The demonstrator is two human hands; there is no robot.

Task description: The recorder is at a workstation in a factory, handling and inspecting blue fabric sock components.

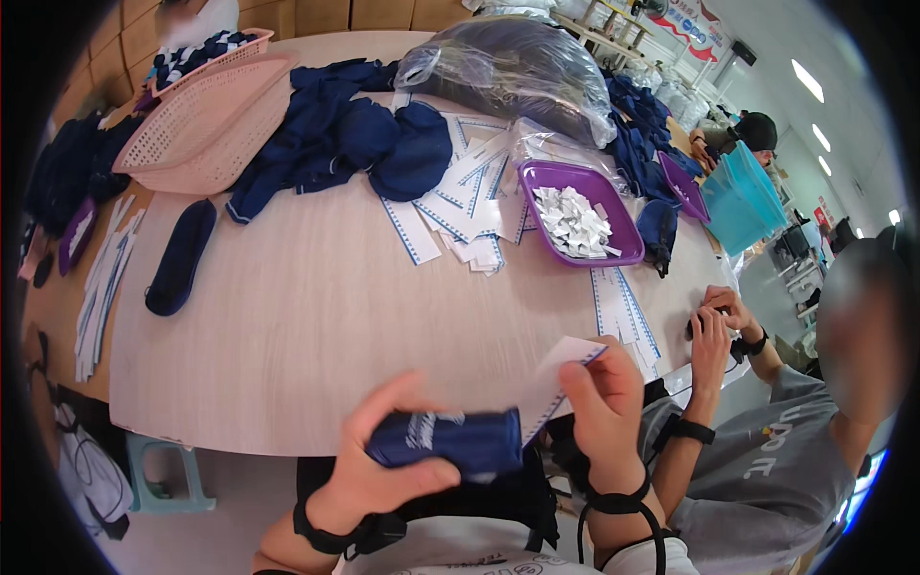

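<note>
My left hand grips a dark blue folded sock with a white print, held flat below the table's near edge. My right hand pinches a white paper card with a blue dotted border, its lower end touching the sock's right end. Both wrists wear black straps. More such cards lie in a loose heap at mid table beside a purple tray of small white paper tags.
A pale wooden table carries heaped navy socks, pink baskets, a clear bag of dark goods and one long sock. A person in a grey shirt sits to my right, hands on the table edge. A teal bin stands beyond.
</note>
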